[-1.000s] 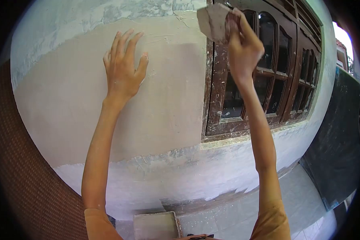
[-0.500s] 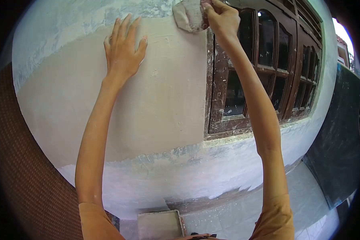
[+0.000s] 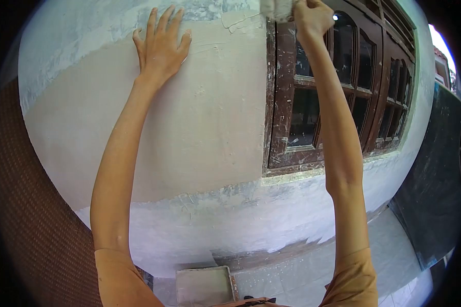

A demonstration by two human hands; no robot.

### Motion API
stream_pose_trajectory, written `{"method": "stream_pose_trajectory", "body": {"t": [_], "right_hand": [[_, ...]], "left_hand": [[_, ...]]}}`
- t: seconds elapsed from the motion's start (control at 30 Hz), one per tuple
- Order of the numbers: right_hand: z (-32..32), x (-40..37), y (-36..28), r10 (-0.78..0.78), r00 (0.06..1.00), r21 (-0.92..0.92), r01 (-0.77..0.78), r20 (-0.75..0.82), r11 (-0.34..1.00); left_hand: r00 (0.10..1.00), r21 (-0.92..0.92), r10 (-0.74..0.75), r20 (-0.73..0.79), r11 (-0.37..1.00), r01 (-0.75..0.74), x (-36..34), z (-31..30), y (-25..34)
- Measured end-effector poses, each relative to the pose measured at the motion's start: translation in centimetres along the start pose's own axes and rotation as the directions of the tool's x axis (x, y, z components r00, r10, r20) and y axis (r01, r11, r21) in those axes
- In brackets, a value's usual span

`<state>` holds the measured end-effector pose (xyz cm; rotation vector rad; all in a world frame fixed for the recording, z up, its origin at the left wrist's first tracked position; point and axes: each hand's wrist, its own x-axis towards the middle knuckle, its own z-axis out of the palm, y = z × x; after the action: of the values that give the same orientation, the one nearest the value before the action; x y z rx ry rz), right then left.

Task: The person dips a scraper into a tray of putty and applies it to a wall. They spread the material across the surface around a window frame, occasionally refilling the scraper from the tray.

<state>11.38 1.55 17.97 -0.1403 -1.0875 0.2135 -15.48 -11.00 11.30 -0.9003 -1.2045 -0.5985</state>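
Observation:
My left hand [image 3: 162, 53] rests against the wall with its fingers spread and holds nothing. Pale smears of paste mark its thumb. Up by the window's top left corner, my right hand [image 3: 313, 21] grips a flat, paste-covered putty scraper [image 3: 277, 9]. The top of the frame cuts off part of that scraper and some of my fingers. A smooth beige coat of filler [image 3: 205, 128] covers the wall between my arms, with small ridges in it. Left of the scraper, a fresh curved ridge shows in the coat.
A brown paint-spattered window frame [image 3: 279, 123] with glass panes borders the coat on the right. Below stands a shallow rectangular tray [image 3: 231, 286] on the grey floor [image 3: 302, 271]. A woven panel [image 3: 41, 204] is at left, a dark board [image 3: 430, 174] at right.
My right hand has moved right and up with the scraper, which now partly leaves the view. Bare coat and a ridge show where it was. My left hand appears slightly higher.

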Motion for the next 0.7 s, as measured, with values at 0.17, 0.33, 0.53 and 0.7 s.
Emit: {"method": "stream_pose_trajectory", "body": {"t": [0.17, 0.33, 0.53, 0.7], "right_hand": [[3.0, -2.2, 0.3, 0.026, 0.979, 0.052, -0.037, 0.200, 0.998], [0.1, 0.2, 1.2, -0.005, 1.000, 0.035, 0.005, 0.011, 0.999], [1.5, -4.1, 1.0, 0.107, 0.960, 0.086, -0.134, 0.260, 0.987], [-2.9, -2.3, 2.1, 0.053, 0.998, 0.113, -0.058, 0.044, 0.992]], "left_hand": [[0.999, 0.029, 0.000, -0.039, 1.000, 0.001, 0.0, 0.6, 0.1], [0.999, 0.006, 0.003, -0.037, 1.000, -0.003, 0.0, 0.4, -0.1], [0.994, -0.049, -0.077, 0.076, 0.995, 0.081, 0.2, -1.9, 1.9], [0.956, -0.076, -0.173, 0.237, 0.978, 0.196, 0.4, -3.3, 2.7]]}}
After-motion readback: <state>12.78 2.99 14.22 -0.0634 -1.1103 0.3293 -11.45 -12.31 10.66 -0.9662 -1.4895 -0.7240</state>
